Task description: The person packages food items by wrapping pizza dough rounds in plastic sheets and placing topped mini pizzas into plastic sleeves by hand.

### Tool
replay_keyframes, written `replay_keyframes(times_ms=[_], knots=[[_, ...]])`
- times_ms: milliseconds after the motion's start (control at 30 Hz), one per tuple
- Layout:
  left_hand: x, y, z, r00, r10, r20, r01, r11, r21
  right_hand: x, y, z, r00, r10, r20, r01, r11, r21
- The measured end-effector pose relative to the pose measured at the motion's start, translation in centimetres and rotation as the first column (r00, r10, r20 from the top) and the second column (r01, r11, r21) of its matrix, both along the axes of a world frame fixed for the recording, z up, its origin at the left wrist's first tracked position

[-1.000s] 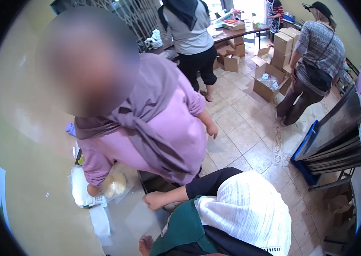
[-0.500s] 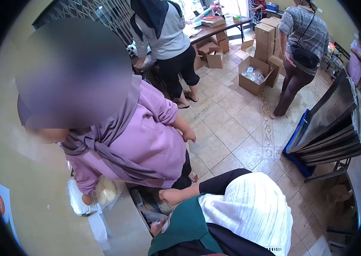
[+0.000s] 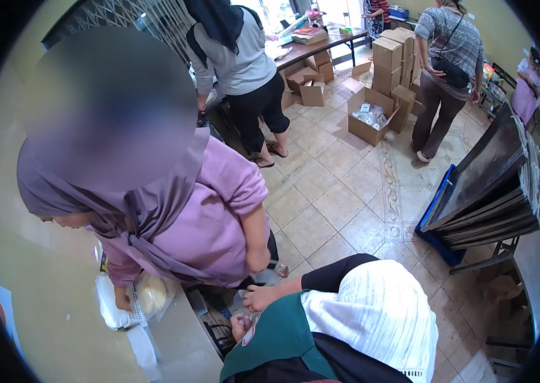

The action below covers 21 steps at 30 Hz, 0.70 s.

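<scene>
My right hand (image 3: 261, 297), in a black sleeve, is closed near the table edge, its fingers pinched at a translucent piece of clear plastic (image 3: 239, 299). Just below it, my left hand (image 3: 240, 326) has curled fingers, partly hidden behind a green apron (image 3: 273, 341); what it holds is too small to make out. A co-worker in a pink top (image 3: 212, 217) stands close by. One of that person's hands (image 3: 258, 260) hangs just above mine; the other (image 3: 122, 299) rests by a small white basket (image 3: 135, 306) and a bag of pale round items (image 3: 152, 295).
A table (image 3: 184, 338) runs along the left. Stacked cartons (image 3: 387, 57) and an open box of plastic packs (image 3: 372, 121) stand on the tiled floor. Dark trays (image 3: 493, 185) lean in a blue base at right. Other people stand farther back.
My right hand has shifted slightly, and my left hand has risen closer to it. The co-worker's near hand has dropped toward my hands. The view has shifted slightly.
</scene>
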<state>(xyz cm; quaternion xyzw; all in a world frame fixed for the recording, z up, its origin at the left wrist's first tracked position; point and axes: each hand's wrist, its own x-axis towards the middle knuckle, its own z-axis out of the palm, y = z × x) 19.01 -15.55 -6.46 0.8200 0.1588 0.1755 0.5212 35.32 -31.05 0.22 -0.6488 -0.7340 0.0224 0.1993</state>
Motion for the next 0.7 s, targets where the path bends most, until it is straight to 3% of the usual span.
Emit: replay_keyframes(times_ms=[100, 133, 167, 300, 500, 700], knots=[[0.6, -1.0, 3.0, 0.998, -0.018, -0.060, 0.015, 0.998, -0.059, 1.1, 0.0, -1.2, 0.986, 0.127, 0.108, -0.143, 0.978, 0.150], [0.8, -1.8, 5.1, 0.995, -0.024, -0.093, 0.018, 0.998, -0.062, 1.2, 0.5, -2.0, 0.978, 0.175, 0.114, -0.185, 0.979, 0.090], [1.2, -2.8, 7.0, 0.973, 0.071, -0.220, -0.031, 0.983, 0.184, 1.2, 0.9, -2.8, 0.965, 0.223, 0.135, -0.233, 0.970, 0.065], [1.0, -2.2, 6.9, 0.980, -0.017, -0.201, 0.097, 0.912, 0.398, 1.3, 1.7, -3.3, 0.912, 0.373, 0.170, -0.386, 0.922, 0.044], [-2.2, -3.3, 3.6, 0.961, 0.264, -0.082, -0.224, 0.918, 0.327, -0.2, 4.0, -2.9, 0.800, 0.572, 0.180, -0.583, 0.813, 0.005], [-6.5, -4.8, 4.0, 0.865, 0.477, -0.158, -0.341, 0.788, 0.513, -3.6, 6.9, -2.9, 0.653, 0.742, 0.152, -0.746, 0.665, -0.041]])
